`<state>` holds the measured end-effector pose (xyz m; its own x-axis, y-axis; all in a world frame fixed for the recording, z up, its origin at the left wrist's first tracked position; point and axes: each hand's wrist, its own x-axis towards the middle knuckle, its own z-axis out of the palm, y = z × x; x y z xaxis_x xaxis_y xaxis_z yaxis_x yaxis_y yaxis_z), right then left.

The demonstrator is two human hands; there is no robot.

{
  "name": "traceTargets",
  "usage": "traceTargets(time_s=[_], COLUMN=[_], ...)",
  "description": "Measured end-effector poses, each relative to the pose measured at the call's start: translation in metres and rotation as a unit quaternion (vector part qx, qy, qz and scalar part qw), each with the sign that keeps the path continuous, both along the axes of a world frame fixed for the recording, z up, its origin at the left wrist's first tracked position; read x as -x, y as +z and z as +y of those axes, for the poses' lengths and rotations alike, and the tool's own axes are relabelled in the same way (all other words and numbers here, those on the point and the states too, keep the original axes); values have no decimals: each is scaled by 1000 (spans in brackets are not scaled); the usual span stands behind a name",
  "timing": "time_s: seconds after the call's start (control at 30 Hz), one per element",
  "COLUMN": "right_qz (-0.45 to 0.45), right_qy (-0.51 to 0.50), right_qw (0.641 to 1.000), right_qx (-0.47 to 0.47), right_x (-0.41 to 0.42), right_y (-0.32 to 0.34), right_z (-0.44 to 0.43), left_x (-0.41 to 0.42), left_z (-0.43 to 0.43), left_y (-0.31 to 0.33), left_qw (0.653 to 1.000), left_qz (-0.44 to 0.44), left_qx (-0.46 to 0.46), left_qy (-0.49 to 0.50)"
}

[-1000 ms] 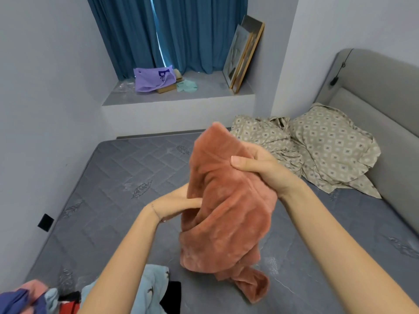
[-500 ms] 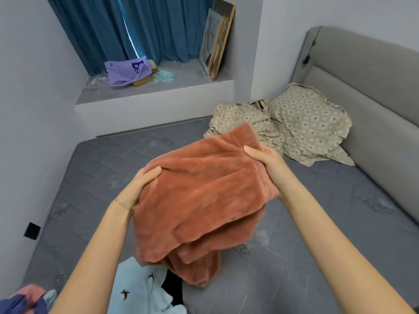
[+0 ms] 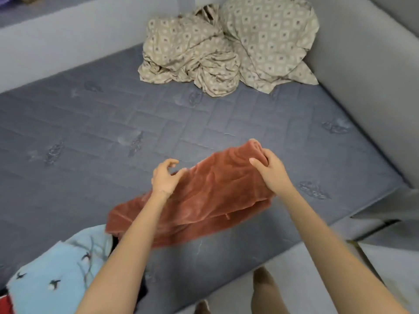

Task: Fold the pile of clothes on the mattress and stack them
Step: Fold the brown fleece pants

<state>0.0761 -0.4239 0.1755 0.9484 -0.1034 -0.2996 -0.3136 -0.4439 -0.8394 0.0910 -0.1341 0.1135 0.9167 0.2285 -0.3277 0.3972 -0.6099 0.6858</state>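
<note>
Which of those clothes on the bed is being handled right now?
The rust-orange fleece garment, gripped by the right hand; the light blue garment lies unheld.

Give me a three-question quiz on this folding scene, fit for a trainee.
1. True or false: the right hand grips the far corner of the rust-orange garment.
2. The light blue garment lies: A, at the person's near left; B, against the headboard; C, on the floor.
3. What lies between the rust-orange garment and the patterned bedding?

Key: 1. True. 2. A. 3. Bare mattress.
</note>
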Motion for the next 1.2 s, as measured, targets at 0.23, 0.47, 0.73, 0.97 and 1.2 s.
traceTargets(time_s=[0.23, 0.47, 0.73, 0.97, 1.2], right_qz=[49, 82, 120, 169, -88], right_qy=[1, -13, 151, 201, 266], right_qw=[997, 986, 918, 885, 923], right_qx=[66, 144, 347, 384, 265], right_x=[-62, -118, -87, -77, -25], right_y=[-114, -238, -312, -348, -340], right_z=[-94, -179, -180, -176, -112], left_x=[-41, -43, 6, 54, 63], left_z=[-112, -194, -231, -172, -127], left_y=[-124, -223, -262, -281, -269], left_qw=[992, 985, 952, 925, 938], left_qz=[80, 119, 155, 121, -87], left_qx=[99, -61, -147, -240, -252], left_qy=[20, -113, -218, -270, -223])
